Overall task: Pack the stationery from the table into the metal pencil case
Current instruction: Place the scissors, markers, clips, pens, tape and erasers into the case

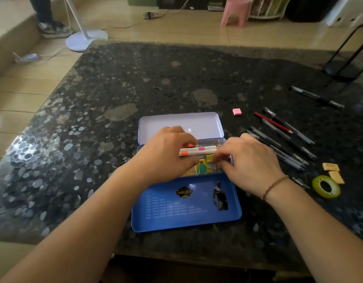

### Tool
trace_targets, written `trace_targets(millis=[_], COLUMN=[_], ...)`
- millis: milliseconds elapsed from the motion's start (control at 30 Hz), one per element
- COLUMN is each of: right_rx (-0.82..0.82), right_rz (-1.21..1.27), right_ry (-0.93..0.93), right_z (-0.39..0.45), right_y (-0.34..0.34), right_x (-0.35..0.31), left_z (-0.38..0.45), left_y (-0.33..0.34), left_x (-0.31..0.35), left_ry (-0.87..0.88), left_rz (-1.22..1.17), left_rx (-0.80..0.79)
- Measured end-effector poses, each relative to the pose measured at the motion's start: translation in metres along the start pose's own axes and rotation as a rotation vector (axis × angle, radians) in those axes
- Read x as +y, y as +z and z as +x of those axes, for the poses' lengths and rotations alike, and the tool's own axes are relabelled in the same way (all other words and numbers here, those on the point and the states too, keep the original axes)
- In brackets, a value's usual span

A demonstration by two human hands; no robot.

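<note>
A blue metal pencil case lies open on the dark table, with a pale lid at the back and a blue lid with a figure in front. My left hand and my right hand are both over the middle compartment. Between them lie two white highlighters with pink and orange bands, and my curled fingers hold them at each end. Yellow and green binder clips show below them in the case. The compartment is mostly hidden by my hands.
Right of the case lie several grey and black pens, a red pencil, a pink eraser, two yellow erasers and a green tape roll. Another pen lies farther back. The table edge runs close in front.
</note>
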State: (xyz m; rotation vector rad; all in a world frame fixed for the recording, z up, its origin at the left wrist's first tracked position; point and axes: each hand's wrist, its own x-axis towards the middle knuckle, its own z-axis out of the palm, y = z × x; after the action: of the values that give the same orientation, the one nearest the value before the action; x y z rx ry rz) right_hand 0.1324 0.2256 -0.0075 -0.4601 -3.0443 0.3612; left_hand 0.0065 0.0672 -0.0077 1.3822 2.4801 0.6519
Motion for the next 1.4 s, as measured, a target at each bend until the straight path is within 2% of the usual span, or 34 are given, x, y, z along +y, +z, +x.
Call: trace_targets(millis=[167, 267, 367, 467, 633, 767, 867, 967, 1000, 1067, 1133, 1167, 1333, 1400], right_rx=[-0.019, -0.058, -0.063, -0.001, 0.112, 0.157, 0.027, -0.207, -0.263, -0.376, -0.461, -0.473, -0.452, -0.442], right_rz=[0.005, -0.008, 0.018, 0.068, 0.132, 0.099, 0.017, -0.066, -0.094, -0.127, -0.112, -0.098, -0.084, -0.095], right_ry=[-0.117, -0.158, -0.186, -0.197, -0.191, -0.043, 0.095, 0.228, 0.245, 0.270, 0.281, 0.280, 0.221, 0.225], right_z=[-0.005, -0.006, -0.006, -0.010, -0.019, -0.028, -0.034, -0.035, -0.036, -0.040, -0.045, -0.048, -0.053, -0.053], right_y=[0.002, 0.005, 0.007, 0.008, 0.003, -0.006, -0.016, -0.025, -0.025, -0.024, -0.019, -0.017, -0.009, -0.007], right_x=[-0.006, -0.009, -0.007, -0.005, -0.001, 0.006, 0.011, 0.017, 0.018, 0.018, 0.015, 0.012, -0.008, -0.011], left_z=[-0.007, -0.005, -0.002, 0.000, 0.002, -0.007, -0.029, -0.054, -0.062, -0.077, -0.089, -0.093, -0.097, -0.097], left_y=[0.005, 0.009, 0.012, 0.013, 0.015, 0.008, -0.012, -0.032, -0.035, -0.035, -0.032, -0.031, -0.029, -0.031], left_x=[0.003, 0.002, 0.000, -0.002, -0.003, -0.005, -0.013, -0.023, -0.025, -0.027, -0.027, -0.028, -0.027, -0.026], left_ry=[0.075, 0.038, 0.025, 0.033, 0.048, 0.057, 0.003, -0.180, -0.270, -0.395, -0.423, -0.422, -0.411, -0.450], left_rz=[0.174, 0.283, 0.269, 0.220, 0.205, 0.218, 0.239, 0.226, 0.231, 0.287, 0.346, 0.354, 0.272, 0.204], left_rx=[-0.120, -0.153, -0.140, -0.146, -0.132, -0.143, -0.061, -0.003, -0.059, -0.281, -0.485, -0.527, -0.503, -0.538])
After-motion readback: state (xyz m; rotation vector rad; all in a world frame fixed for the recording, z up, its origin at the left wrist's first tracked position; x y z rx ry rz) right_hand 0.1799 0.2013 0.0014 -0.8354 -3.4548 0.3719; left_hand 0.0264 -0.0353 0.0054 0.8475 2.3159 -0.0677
